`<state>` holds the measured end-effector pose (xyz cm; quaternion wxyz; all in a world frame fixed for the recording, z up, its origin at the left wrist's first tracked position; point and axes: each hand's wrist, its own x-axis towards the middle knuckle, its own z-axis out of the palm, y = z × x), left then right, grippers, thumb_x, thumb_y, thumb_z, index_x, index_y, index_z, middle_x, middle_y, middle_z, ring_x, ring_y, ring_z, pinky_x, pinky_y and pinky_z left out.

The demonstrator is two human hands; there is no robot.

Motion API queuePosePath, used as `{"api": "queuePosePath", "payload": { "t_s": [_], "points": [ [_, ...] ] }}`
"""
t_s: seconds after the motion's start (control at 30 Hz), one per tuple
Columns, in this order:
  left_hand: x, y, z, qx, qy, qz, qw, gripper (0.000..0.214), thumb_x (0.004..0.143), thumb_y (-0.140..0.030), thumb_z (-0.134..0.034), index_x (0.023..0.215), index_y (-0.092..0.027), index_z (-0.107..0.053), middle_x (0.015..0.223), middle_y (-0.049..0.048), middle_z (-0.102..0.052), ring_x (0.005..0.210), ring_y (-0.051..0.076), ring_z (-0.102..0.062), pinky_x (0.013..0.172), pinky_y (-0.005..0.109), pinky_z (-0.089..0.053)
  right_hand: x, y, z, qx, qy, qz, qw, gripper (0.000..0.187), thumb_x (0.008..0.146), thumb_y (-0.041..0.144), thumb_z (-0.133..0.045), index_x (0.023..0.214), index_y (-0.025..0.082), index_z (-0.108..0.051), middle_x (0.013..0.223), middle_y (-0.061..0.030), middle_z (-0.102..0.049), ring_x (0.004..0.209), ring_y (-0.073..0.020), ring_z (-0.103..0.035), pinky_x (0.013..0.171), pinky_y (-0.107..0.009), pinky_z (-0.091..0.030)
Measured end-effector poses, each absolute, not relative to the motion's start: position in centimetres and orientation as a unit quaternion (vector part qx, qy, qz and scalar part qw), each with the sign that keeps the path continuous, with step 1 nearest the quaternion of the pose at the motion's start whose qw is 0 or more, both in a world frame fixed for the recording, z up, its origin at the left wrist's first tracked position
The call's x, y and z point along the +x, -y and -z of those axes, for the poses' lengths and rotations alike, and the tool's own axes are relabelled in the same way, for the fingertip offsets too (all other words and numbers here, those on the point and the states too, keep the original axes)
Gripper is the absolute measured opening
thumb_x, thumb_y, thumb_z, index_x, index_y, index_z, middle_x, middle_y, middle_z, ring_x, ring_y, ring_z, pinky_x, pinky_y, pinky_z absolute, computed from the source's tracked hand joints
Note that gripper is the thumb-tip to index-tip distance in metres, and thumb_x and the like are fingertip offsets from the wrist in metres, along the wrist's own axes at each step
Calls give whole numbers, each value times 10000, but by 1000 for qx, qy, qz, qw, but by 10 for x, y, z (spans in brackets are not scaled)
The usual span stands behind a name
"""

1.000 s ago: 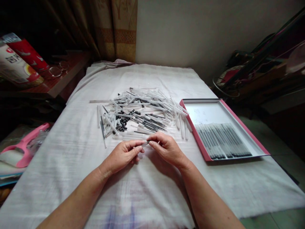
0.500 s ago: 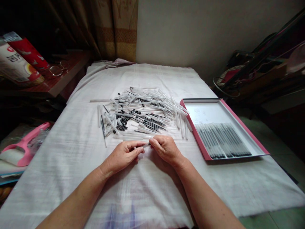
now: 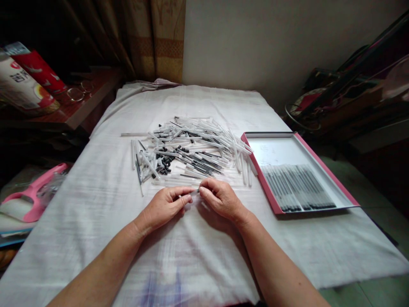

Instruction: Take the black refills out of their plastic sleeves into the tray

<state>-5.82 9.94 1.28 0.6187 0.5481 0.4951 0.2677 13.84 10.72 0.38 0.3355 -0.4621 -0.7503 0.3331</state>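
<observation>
My left hand [image 3: 168,207] is closed round one end of a thin pen [image 3: 195,191], its thumb and forefinger pinching the barrel. At the other end, the fingers of my right hand [image 3: 220,199] are pressed together on the pen's tip. Only a short stretch of the pen shows between the hands; the fingers hide the rest. Just beyond them lies a heap of clear pen barrels [image 3: 209,125], with dark refills [image 3: 201,164] on the near side and small black caps or plugs [image 3: 164,164] to the left.
An open pink-edged box [image 3: 268,183] on the right holds a row of assembled pens [image 3: 297,187]. White cloth [image 3: 198,256] covers the table. At left are a pink-handled tape dispenser [image 3: 35,192] and a side table [image 3: 79,113] with glasses [image 3: 76,93] and containers.
Both hands have shifted very slightly upward with the pen, and the right fingers have curled a little over its end. The heap and the box have not changed.
</observation>
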Motion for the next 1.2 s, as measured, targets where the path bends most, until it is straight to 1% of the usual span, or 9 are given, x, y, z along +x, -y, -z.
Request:
{"api": "queuePosePath", "payload": {
  "t_s": [0.2, 0.33, 0.4, 0.6, 0.73, 0.87, 0.97, 1.07, 1.2],
  "points": [
    [-57, -100, -13, 561, -500, -265, 605, 378, 757, -395, -692, 1048, -163, -758, 789, 56, -734, 524, 109, -547, 526, 223, -437, 139, -108, 3, -492, 753, -312, 307, 421, 924, 373, -477, 543, 197, -495, 510, 26, -471, 502, -100, -408, 520, -242, -296],
    [-58, -101, -12, 550, -498, -268, 615, 401, 750, -405, -697, 1067, -164, -746, 784, 52, -728, 522, 112, -558, 514, 220, -428, 144, -106, 0, -463, 727, -381, 333, 155, 901, 294, -529, 921, 198, -649, 714, 2, -639, 604, -116, -529, 590, -230, -396],
    [-58, -101, -11, 548, -496, -268, 618, 400, 753, -400, -691, 1070, -161, -740, 783, 51, -723, 521, 111, -562, 511, 219, -426, 145, -105, -3, -445, 718, -407, 348, 185, 876, 243, -549, 1037, 202, -632, 814, -16, -674, 666, -125, -572, 629, -234, -431],
    [-58, -100, -11, 554, -502, -265, 609, 360, 753, -387, -681, 1014, -143, -724, 764, 37, -702, 521, 109, -566, 515, 220, -430, 142, -106, -5, -452, 728, -386, 341, 119, 875, 234, -536, 837, 200, -644, 736, -4, -651, 668, -133, -566, 641, -246, -425],
    [-58, -100, -11, 558, -507, -267, 601, 347, 747, -398, -691, 989, -152, -722, 727, 26, -696, 536, 122, -573, 519, 222, -434, 142, -107, -1, -477, 743, -354, 308, 295, 915, 313, -504, 664, 192, -600, 603, 14, -586, 584, -117, -510, 575, -235, -376],
    [-59, -101, -10, 562, -506, -269, 596, 352, 745, -404, -697, 995, -158, -725, 719, 26, -699, 541, 130, -578, 532, 230, -441, 145, -105, -2, -460, 737, -384, 313, 164, 905, 276, -511, 877, 196, -652, 689, 5, -638, 611, -121, -541, 594, -232, -405],
    [-59, -101, -9, 561, -504, -266, 600, 362, 749, -403, -690, 1010, -155, -719, 735, 28, -700, 539, 127, -577, 540, 233, -443, 145, -105, -4, -445, 716, -415, 342, 173, 860, 221, -551, 1010, 197, -634, 784, -11, -676, 662, -130, -582, 631, -239, -440],
    [-58, -101, -10, 564, -505, -264, 598, 348, 754, -393, -681, 999, -149, -716, 739, 26, -695, 544, 125, -578, 548, 234, -444, 144, -105, -4, -446, 720, -403, 346, 106, 870, 217, -532, 876, 196, -636, 777, -16, -675, 706, -140, -599, 676, -253, -447],
    [-58, -100, -11, 566, -507, -264, 594, 337, 763, -396, -675, 994, -154, -717, 725, 22, -692, 550, 128, -578, 550, 235, -444, 143, -106, -4, -469, 739, -373, 309, 237, 919, 293, -485, 731, 199, -595, 670, -2, -632, 634, -132, -565, 625, -250, -412]
  ]
}}
